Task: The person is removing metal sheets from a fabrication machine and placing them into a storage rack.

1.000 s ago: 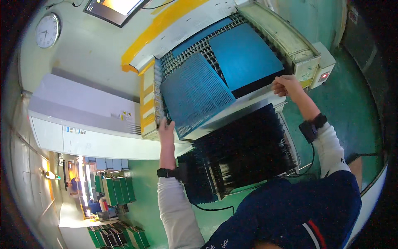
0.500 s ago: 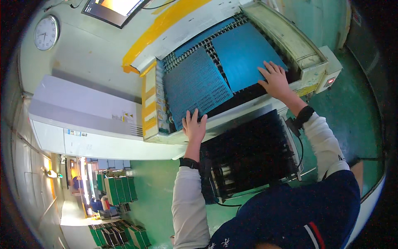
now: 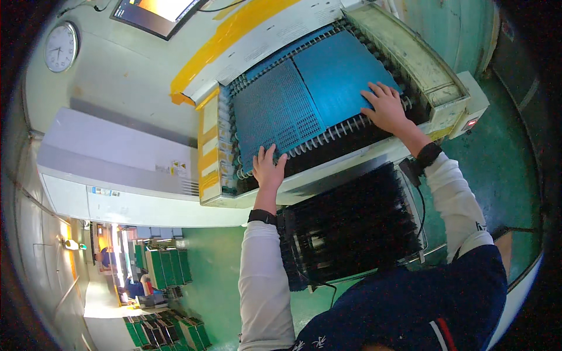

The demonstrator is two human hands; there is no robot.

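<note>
Two blue flat panels lie side by side on the roller bed (image 3: 345, 128) of a conveyor machine. The left panel (image 3: 275, 105) carries a dense pattern of small marks, and the right panel (image 3: 342, 76) looks plain. My left hand (image 3: 269, 168) has its fingers spread at the near left corner of the patterned panel. On the near right corner of the plain panel rests my right hand (image 3: 386, 108), fingers stretched out. Neither hand grips anything. Below my hands stands a black rack (image 3: 357, 216) with bristle-like rows.
The machine's pale side wall (image 3: 404, 52) and a switch box (image 3: 470, 124) bound the bed on the right. A white cabinet (image 3: 117, 158) stands to the left. Green racks (image 3: 170, 266) stand on the green floor at lower left. A clock (image 3: 61, 47) and a screen (image 3: 155, 14) are above.
Both panels have slid away from me, uncovering the near roller. The gap between them has narrowed, and their near edges are more in line. My hands moved slightly forward with them.
</note>
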